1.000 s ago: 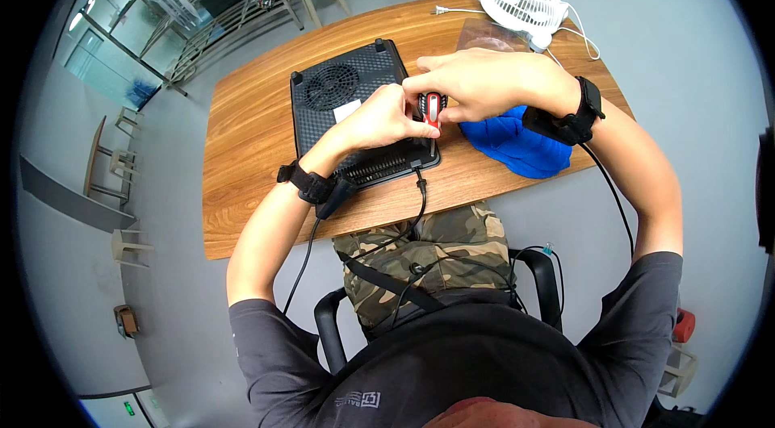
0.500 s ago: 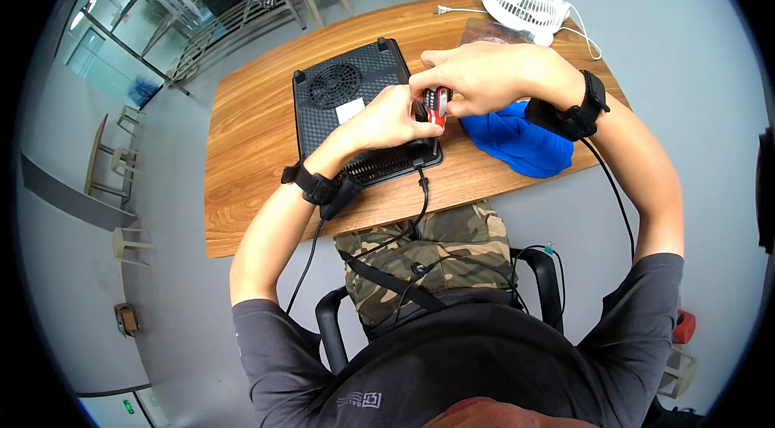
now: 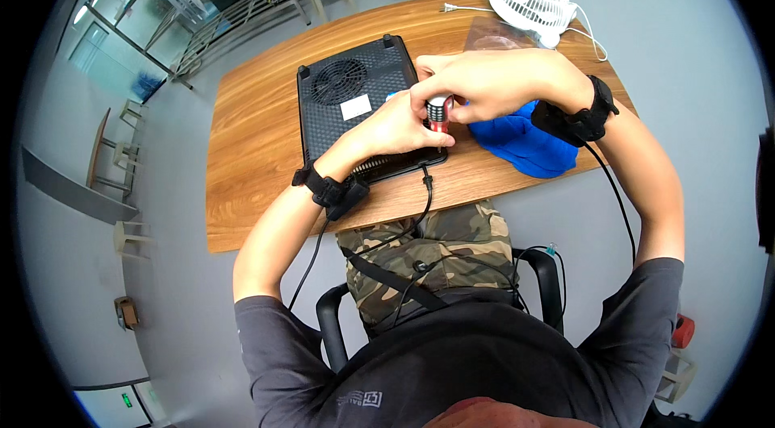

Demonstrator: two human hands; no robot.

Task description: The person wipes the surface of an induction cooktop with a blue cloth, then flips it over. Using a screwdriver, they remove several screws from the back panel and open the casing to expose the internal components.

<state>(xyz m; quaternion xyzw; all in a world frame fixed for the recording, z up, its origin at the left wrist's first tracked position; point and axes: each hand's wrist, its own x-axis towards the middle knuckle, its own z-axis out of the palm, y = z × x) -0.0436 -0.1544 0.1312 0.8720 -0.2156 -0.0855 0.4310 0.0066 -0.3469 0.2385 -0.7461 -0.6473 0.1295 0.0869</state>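
A black induction cooker (image 3: 323, 125) lies upside down on the wooden table (image 3: 250, 154), its round fan grille, feet and white label showing. Over its right edge stands a screwdriver (image 3: 438, 115) with a red, black and silver handle. My right hand (image 3: 504, 83) is wrapped round the top of that handle from the right. From the left, my left hand (image 3: 395, 128) closes on its lower part, thumb against the red section, with the wrist over the cooker. The tip points down at the cooker's near right corner; what it touches is too small to tell.
Right of the cooker lies a crumpled blue cloth (image 3: 525, 146). A white fan (image 3: 529, 0) with its cord and a clear plastic bag (image 3: 492, 34) are at the far right. The cooker's black cord (image 3: 428, 186) drops over the near table edge toward my lap.
The screwdriver's handle has turned a little and shows a different side, with both hands still on it. The whole view has shifted slightly.
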